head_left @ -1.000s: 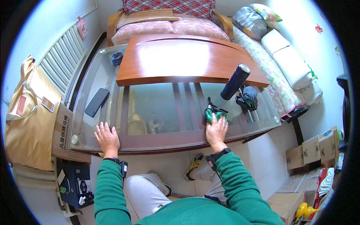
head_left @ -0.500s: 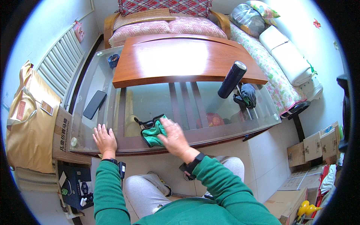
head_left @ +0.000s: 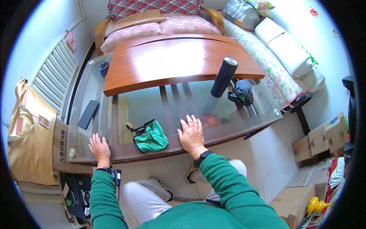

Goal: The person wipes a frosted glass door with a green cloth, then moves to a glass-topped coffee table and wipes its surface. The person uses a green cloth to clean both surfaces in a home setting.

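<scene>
A green cloth with dark edging (head_left: 151,137) lies rumpled on the glass tabletop (head_left: 143,108), near its front edge. Just right of it, my right hand (head_left: 191,133) rests flat on the glass with fingers apart, not touching the cloth. My left hand (head_left: 100,149) lies palm down at the front left of the table, fingers spread and holding nothing. A black phone (head_left: 89,114) is on the glass beyond the left hand. Toward the right stands a dark blue thermos flask (head_left: 224,77) beside a bunched dark grey cloth (head_left: 243,92) showing some green.
A curved glossy wooden board (head_left: 171,63) covers the far part of the table. A blue ashtray (head_left: 103,69) sits at the far left. Beyond is a sofa (head_left: 164,28); a tan bag (head_left: 32,137) stands left, cardboard boxes (head_left: 318,143) right.
My right hand has moved off the green cloth to the glass at its right. The cloth lies more spread out, showing more green. The view has shifted slightly; the left hand stays flat.
</scene>
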Motion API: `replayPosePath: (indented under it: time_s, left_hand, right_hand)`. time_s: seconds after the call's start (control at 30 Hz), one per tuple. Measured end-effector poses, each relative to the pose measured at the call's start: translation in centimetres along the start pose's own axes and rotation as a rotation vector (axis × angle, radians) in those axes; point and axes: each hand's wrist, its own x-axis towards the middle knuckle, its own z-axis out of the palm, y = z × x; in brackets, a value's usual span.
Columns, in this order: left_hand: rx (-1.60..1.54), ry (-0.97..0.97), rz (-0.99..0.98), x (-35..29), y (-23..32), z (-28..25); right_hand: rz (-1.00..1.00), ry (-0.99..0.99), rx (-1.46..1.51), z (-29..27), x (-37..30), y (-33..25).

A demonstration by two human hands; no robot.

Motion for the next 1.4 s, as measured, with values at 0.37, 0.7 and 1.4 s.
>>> replayPosePath:
  time_s: [0.37, 0.7, 1.4]
  left_hand:
    - [-0.202, -0.027, 0.668, -11.1, 17.6, -0.8]
    - [0.013, 0.078, 0.467, -2.8, 3.6, 0.7]
    - [-0.041, -0.044, 0.446, -7.2, 9.7, -0.6]
  right_hand:
    - [0.003, -0.014, 0.006, -0.3, 0.0, -0.1]
    - [0.008, -0.013, 0.005, -0.1, 0.0, 0.0]
    - [0.001, 0.016, -0.014, -0.2, 0.0, -0.2]
